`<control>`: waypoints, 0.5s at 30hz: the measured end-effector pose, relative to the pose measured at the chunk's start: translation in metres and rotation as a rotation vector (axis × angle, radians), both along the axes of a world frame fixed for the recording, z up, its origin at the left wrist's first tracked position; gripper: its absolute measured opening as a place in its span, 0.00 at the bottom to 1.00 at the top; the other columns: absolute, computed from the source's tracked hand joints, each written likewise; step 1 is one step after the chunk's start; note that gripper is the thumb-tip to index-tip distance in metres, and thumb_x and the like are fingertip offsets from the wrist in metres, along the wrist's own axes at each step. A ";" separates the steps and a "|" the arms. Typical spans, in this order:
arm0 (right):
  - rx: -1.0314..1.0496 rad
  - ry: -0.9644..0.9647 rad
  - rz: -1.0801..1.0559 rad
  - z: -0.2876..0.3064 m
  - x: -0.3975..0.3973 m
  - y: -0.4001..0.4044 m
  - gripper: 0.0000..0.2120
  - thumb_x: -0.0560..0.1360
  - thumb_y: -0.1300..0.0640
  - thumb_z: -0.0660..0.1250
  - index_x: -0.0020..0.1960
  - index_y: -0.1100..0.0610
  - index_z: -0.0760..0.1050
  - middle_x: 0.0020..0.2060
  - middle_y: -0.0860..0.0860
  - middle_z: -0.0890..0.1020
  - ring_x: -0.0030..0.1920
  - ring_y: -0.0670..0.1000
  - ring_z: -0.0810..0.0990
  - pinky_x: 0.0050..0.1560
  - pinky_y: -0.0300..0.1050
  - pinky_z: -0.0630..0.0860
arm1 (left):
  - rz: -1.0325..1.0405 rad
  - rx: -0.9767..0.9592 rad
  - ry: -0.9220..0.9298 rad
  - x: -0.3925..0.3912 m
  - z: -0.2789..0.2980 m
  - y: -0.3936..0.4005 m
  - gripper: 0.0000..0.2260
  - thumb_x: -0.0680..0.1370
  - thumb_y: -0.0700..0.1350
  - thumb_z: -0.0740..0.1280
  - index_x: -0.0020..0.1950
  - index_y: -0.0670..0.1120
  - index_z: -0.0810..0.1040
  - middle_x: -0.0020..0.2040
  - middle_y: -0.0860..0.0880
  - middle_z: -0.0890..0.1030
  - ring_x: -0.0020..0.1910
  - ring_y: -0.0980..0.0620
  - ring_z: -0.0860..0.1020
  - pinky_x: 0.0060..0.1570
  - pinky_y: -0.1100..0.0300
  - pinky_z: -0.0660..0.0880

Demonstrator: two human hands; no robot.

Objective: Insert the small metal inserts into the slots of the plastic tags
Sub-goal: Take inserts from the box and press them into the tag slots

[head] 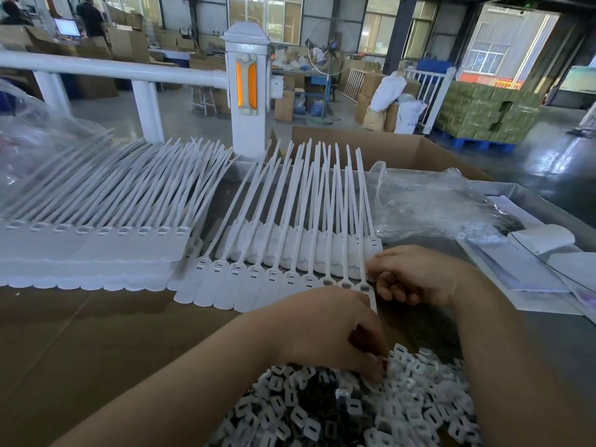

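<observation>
Already, seven tags in the front row [258,279] are showing filled slots, and three at its right end are looking empty. A stack of tags [96,246] is sitting at the tabletop's left edge. The left hand [325,330] is curling its fingers into the pile of inserts [354,411] at the near edge; too many to count. The right hand [419,275] is pinching the last tag's strap [362,221].

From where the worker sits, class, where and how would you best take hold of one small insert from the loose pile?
Pinch one insert lying on top at the pile's near-left edge, where the left hand already reaches. Come from above, thumb and finger on two opposite outer edges: the pieces look flat and frame-shaped, lying loosely overlapped, so the sides are likely blocked.
</observation>
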State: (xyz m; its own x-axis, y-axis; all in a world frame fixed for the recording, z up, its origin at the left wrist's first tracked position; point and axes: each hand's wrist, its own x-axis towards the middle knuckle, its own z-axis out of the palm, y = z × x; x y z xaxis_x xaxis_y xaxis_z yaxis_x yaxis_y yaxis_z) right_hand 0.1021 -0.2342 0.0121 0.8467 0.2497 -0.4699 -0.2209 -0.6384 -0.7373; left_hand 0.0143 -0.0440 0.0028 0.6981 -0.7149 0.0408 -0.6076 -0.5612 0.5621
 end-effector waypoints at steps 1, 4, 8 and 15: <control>-0.002 0.000 -0.001 0.000 0.000 0.000 0.11 0.82 0.51 0.63 0.50 0.59 0.77 0.28 0.53 0.79 0.23 0.47 0.71 0.22 0.37 0.64 | 0.001 -0.004 0.001 0.000 0.000 -0.001 0.09 0.73 0.54 0.75 0.52 0.55 0.84 0.43 0.62 0.75 0.45 0.65 0.75 0.44 0.75 0.68; 0.003 -0.010 -0.001 -0.001 0.001 0.000 0.12 0.82 0.51 0.63 0.50 0.59 0.77 0.28 0.52 0.79 0.23 0.47 0.71 0.22 0.38 0.64 | 0.020 -0.039 0.049 0.000 0.000 -0.001 0.04 0.74 0.50 0.75 0.47 0.52 0.85 0.39 0.61 0.78 0.41 0.67 0.76 0.41 0.78 0.68; 0.023 -0.006 0.005 -0.003 0.002 -0.001 0.12 0.81 0.50 0.63 0.50 0.60 0.77 0.27 0.53 0.79 0.23 0.47 0.70 0.22 0.38 0.63 | 0.060 -0.077 0.158 0.002 0.000 0.002 0.05 0.73 0.48 0.76 0.47 0.52 0.85 0.36 0.66 0.80 0.38 0.69 0.78 0.39 0.78 0.69; 0.122 -0.175 0.048 0.001 0.002 0.000 0.06 0.79 0.55 0.67 0.51 0.57 0.79 0.29 0.50 0.79 0.25 0.45 0.72 0.23 0.36 0.66 | 0.502 -0.499 0.389 0.017 0.003 0.023 0.04 0.73 0.41 0.75 0.45 0.48 0.85 0.39 0.51 0.85 0.37 0.58 0.83 0.38 0.68 0.77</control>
